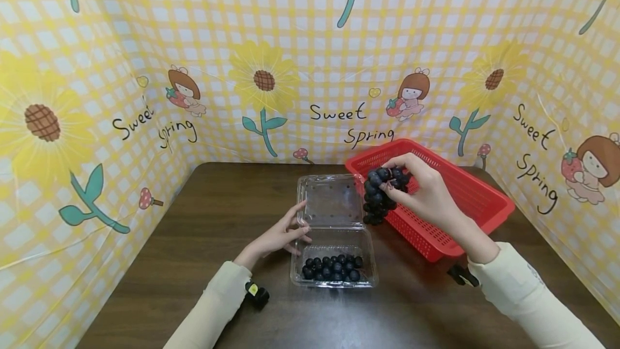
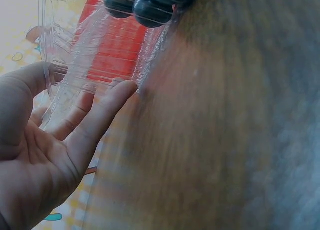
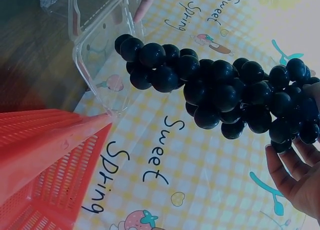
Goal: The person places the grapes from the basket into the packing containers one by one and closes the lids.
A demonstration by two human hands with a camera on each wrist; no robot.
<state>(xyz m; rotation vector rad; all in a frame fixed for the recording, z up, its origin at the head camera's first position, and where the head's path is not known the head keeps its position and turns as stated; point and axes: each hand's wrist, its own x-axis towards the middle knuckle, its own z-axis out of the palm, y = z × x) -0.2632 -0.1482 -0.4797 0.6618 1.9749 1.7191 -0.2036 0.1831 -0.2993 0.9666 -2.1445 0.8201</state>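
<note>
A bunch of dark grapes (image 1: pixel 378 195) hangs from my right hand (image 1: pixel 423 193), whose thumb and fingers pinch it at its top end. It hangs over the near left side of the red basket (image 1: pixel 436 203), beside the raised lid of a clear plastic container (image 1: pixel 370 241). More dark grapes (image 1: pixel 334 268) lie along the near side inside the container. My left hand (image 1: pixel 276 236) holds the container's left side near the hinge, thumb at the rim (image 2: pixel 50 82) and other fingers along the outer wall. In the right wrist view, the bunch (image 3: pixel 215 92) stretches across the picture.
The container stands on a dark wooden table (image 1: pixel 218 203), its lid opened away from me. The perforated red basket sits at the back right, close to the container. A yellow checked cloth (image 1: pixel 310 69) walls in the table at the back and sides.
</note>
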